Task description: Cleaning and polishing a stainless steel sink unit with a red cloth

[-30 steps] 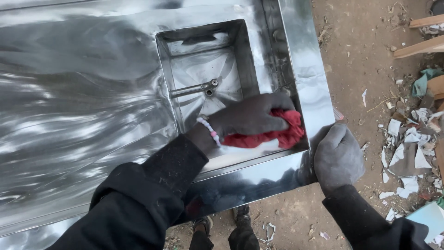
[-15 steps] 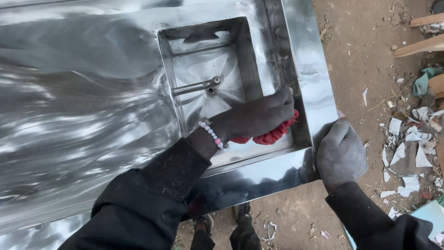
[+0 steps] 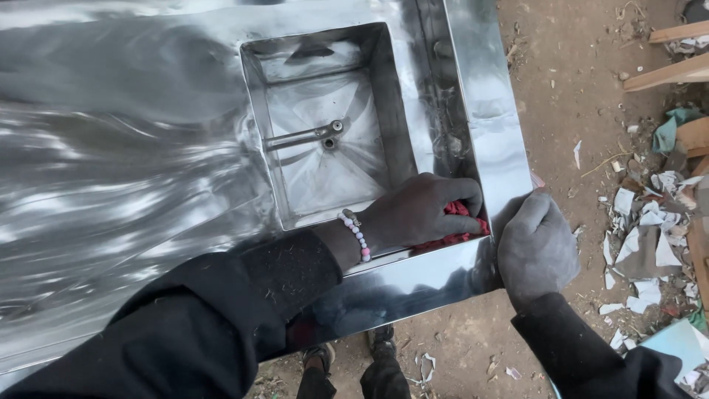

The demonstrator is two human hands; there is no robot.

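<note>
Outdoor dirt ground (image 3: pixel 546 89), littered with torn paper scraps (image 3: pixel 642 229) and wooden slats (image 3: pixel 676 52) off to the sink unit's right. Polished stainless steel sink unit (image 3: pixel 133 192) fills most of the view, its flat drainboard surface reflecting heavily. Square basin (image 3: pixel 325 125) is sunk into the unit near its right end; drain hole (image 3: pixel 329 142) sits at basin centre with a short metal pipe (image 3: pixel 299 137) running from it toward the basin's left wall. Left hand (image 3: pixel 417 210) is inside the basin at its near-right corner, palm down, fingers curled and pressed onto a red cloth (image 3: pixel 458 222); grip is closed over the cloth, holding it against the basin wall and floor. Cloth is mostly hidden under the hand, only red edges showing at the fingertips and below the palm. Bead bracelet (image 3: pixel 356 235), white and pink, is on the left wrist, just above the black sleeve (image 3: pixel 244 295). Right hand (image 3: pixel 535 247) rests on the sink unit's near-right outer corner, fingers wrapped over the rim (image 3: pixel 502 140), grip pressed against bare metal, holding nothing else. Person's shoes (image 3: pixel 351 355) are visible on the ground below the unit's near edge.
</note>
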